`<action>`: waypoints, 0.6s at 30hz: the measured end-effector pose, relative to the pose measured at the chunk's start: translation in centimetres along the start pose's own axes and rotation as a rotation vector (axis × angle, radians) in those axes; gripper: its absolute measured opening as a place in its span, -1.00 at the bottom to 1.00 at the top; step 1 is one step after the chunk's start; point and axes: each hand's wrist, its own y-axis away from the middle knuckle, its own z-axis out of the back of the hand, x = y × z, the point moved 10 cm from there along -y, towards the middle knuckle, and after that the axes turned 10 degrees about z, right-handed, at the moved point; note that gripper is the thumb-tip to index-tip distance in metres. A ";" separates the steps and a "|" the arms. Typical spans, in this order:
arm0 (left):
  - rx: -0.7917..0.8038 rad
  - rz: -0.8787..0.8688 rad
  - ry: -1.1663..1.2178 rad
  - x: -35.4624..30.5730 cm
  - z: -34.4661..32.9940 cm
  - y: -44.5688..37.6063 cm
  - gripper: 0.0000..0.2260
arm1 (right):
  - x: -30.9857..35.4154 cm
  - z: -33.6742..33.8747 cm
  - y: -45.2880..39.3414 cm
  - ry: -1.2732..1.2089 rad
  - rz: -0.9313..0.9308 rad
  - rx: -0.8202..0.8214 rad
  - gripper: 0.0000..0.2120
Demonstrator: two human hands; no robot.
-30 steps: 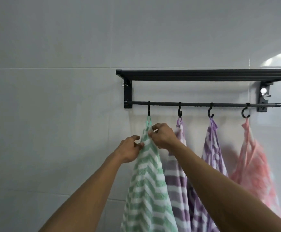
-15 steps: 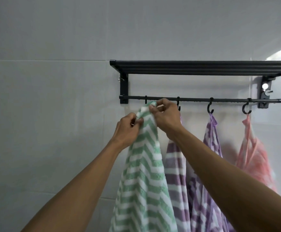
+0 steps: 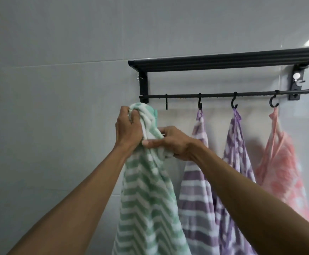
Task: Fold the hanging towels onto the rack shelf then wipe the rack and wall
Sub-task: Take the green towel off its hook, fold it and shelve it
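A green-and-white chevron towel hangs from my two hands, off its hook. My left hand grips its bunched top corner just below the left end of the rail. My right hand pinches the towel a little lower and to the right. The black wall rack has a shelf on top and a rail with hooks beneath. The leftmost hook is bare. A purple striped towel, a purple patterned towel and a pink towel hang from the other three hooks.
Grey tiled wall fills the view behind and to the left of the rack. The rack's right bracket carries a small white knob. The shelf runs out of view at the right edge.
The green towel has come off the leftmost hook. My left hand has moved up with its corner, and my right hand has dropped lower on the cloth. The view has shifted left.
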 end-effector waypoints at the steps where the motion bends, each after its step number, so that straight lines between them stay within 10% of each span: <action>1: -0.018 0.002 -0.003 -0.2 0.9 0.3 -0.87 | -1.4 -1.1 1.2 0.088 -0.077 0.076 -0.63; 8: -0.188 0.074 -0.078 -0.8 10.3 3.7 -0.87 | -7.9 -3.9 10.4 0.588 -0.374 0.242 -0.63; 14: -0.157 0.299 -0.235 1.8 16.3 9.9 -0.81 | -3.8 -2.1 16.7 0.371 -0.156 -0.274 -0.61; 18: 0.207 0.374 -0.211 2.1 13.7 16.4 -0.52 | 3.3 -3.3 20.2 0.337 0.058 -0.426 -0.73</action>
